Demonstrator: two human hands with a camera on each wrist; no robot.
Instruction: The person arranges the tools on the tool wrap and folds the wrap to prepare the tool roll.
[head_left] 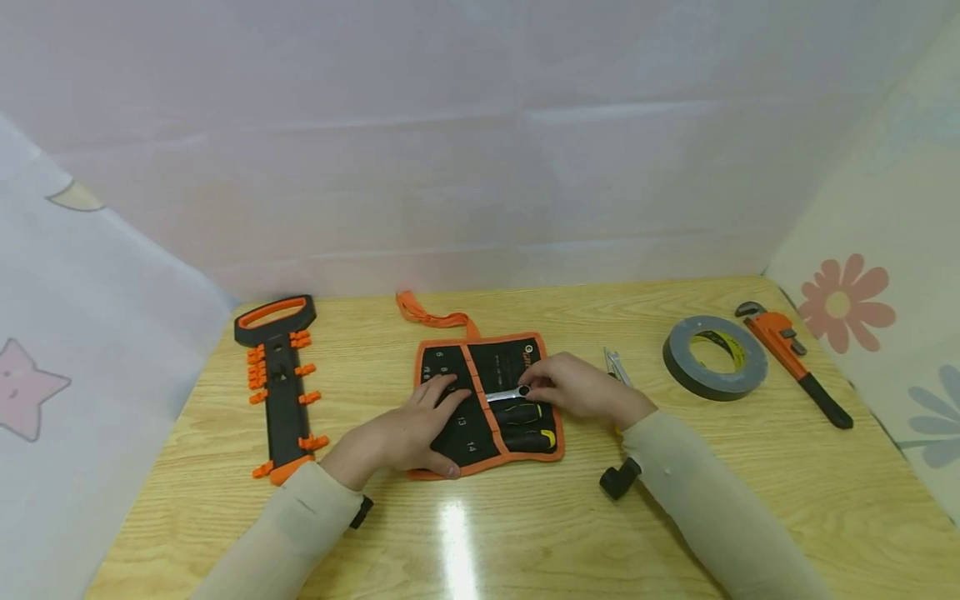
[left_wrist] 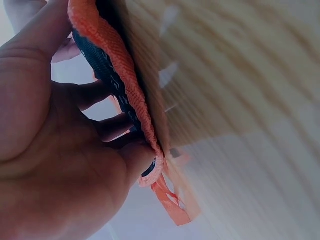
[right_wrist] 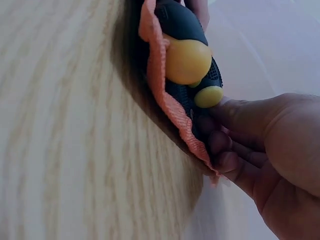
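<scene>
A black tool roll (head_left: 487, 400) with orange trim lies unrolled at the middle of the wooden table (head_left: 525, 533). My left hand (head_left: 416, 425) rests flat on its left half, fingers straight over the numbered pockets. In the left wrist view the fingers (left_wrist: 95, 95) lie spread against the roll's orange edge (left_wrist: 107, 65). My right hand (head_left: 573, 387) pinches the ring end of a silver wrench (head_left: 508, 393) that lies across the roll. Below it, two black screwdrivers (head_left: 528, 425) with yellow ends sit in the right half. The right wrist view shows those handles (right_wrist: 187, 60) beside my curled fingers (right_wrist: 235, 150).
A black and orange wrench rack (head_left: 279, 383) lies at the left. A grey tape roll (head_left: 714, 357) and an orange pipe wrench (head_left: 795, 358) are at the right. A small silver tool (head_left: 617, 365) lies behind my right hand. Cloth walls close in three sides.
</scene>
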